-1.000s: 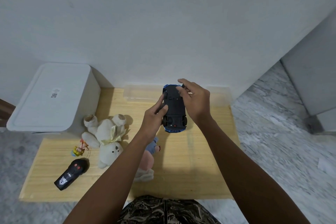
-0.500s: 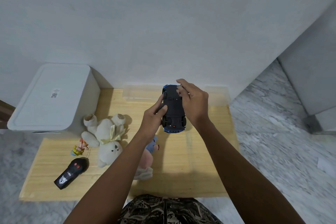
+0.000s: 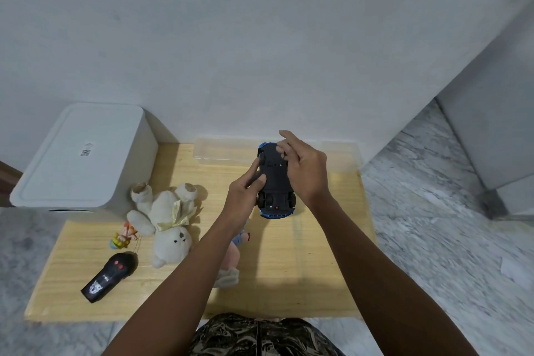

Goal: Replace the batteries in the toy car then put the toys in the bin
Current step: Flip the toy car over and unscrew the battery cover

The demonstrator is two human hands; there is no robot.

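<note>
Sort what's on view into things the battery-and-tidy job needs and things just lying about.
Job: toy car, held upside down by left hand and right hand; white bin; plush bear; figurine; remote.
Lying about: clear tray; wooden table.

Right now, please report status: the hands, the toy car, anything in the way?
Left hand and right hand both grip the toy car, underside up, above the table. Bin lid closed. Nothing blocking.

My only view comes from the head camera, looking forward and steeply down over a low wooden table (image 3: 289, 292); a wall (image 3: 260, 37) fills the far half, marble floor (image 3: 433, 240) the right.
</note>
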